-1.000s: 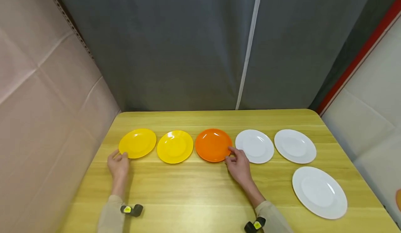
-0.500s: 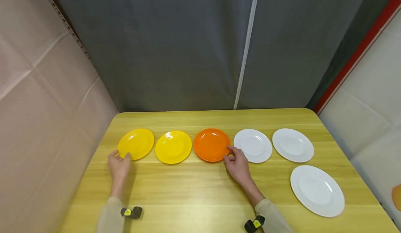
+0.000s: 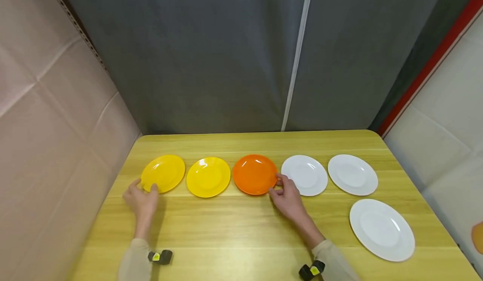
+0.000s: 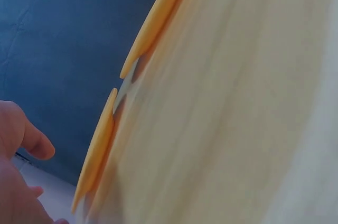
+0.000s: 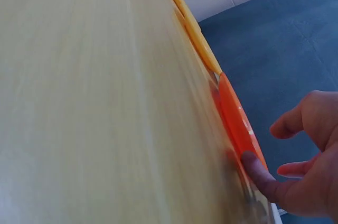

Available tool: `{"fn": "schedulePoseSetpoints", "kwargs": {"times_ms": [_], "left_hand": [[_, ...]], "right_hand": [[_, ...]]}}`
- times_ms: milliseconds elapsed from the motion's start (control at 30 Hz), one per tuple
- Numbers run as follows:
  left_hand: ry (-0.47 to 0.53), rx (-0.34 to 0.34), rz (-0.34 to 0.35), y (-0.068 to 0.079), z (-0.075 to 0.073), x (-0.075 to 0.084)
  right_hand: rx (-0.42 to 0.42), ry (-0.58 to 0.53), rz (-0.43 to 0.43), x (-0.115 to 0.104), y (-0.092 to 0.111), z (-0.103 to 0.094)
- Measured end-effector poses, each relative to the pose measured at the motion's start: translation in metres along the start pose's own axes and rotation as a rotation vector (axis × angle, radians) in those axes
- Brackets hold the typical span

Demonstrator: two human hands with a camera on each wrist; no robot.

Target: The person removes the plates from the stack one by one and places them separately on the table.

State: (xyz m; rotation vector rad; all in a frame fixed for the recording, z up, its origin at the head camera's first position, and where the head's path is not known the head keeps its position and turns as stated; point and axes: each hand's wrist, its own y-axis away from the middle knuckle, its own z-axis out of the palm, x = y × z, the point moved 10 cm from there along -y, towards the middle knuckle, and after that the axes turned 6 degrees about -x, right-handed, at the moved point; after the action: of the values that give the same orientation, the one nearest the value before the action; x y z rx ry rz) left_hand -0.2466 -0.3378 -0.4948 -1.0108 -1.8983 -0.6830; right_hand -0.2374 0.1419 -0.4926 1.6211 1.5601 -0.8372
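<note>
Five plates stand in a row across the table in the head view, so I call them several. At the left end lies a yellow plate (image 3: 163, 173), with my left hand (image 3: 141, 199) at its lower left rim. In the left wrist view, the thumb and fingers of that hand are spread and look apart from the plate. A second yellow plate (image 3: 209, 177) lies to its right. My right hand (image 3: 287, 198) is at the lower right rim of the orange plate (image 3: 255, 175). One digit touches that rim in the right wrist view, while the others stand off it, loosely bent.
Two white plates, a nearer one (image 3: 304, 175) and one farther right (image 3: 352, 175), continue the row. A larger white plate (image 3: 382, 230) lies in front of them. Behind the wooden table (image 3: 226, 239) hangs a grey curtain (image 3: 211, 63). Pale walls flank both sides.
My left hand's fingers have spread and shifted slightly left, off the yellow plate's rim. The right hand has barely moved, its fingertips lifting a little at the orange plate. The plates stay put.
</note>
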Motion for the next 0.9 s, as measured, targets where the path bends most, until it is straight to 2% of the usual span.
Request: {"fn": "schedulePoseSetpoints", "kwargs": {"times_ms": [133,233,333,500,700,900], "left_hand": [[-0.044,0.025,0.081,0.006,0.001,0.017],[-0.069,0.013,0.158,0.011,0.008,0.033],[-0.073,-0.04,0.239,0.016,0.02,0.05],[-0.118,-0.156,0.32,0.024,0.046,0.068],[-0.179,-0.2,0.432,0.038,0.076,0.08],[-0.245,-0.3,0.502,0.059,0.105,0.088]], "right_hand": [[0.015,0.044,-0.025,-0.007,0.003,-0.007],[0.025,0.058,-0.05,-0.013,0.004,-0.012],[0.036,0.052,-0.069,-0.016,0.003,-0.017],[0.056,0.056,-0.115,-0.022,0.003,-0.023],[0.058,0.124,-0.124,-0.026,0.002,-0.025],[0.053,0.194,-0.124,-0.028,0.001,-0.025]]}}
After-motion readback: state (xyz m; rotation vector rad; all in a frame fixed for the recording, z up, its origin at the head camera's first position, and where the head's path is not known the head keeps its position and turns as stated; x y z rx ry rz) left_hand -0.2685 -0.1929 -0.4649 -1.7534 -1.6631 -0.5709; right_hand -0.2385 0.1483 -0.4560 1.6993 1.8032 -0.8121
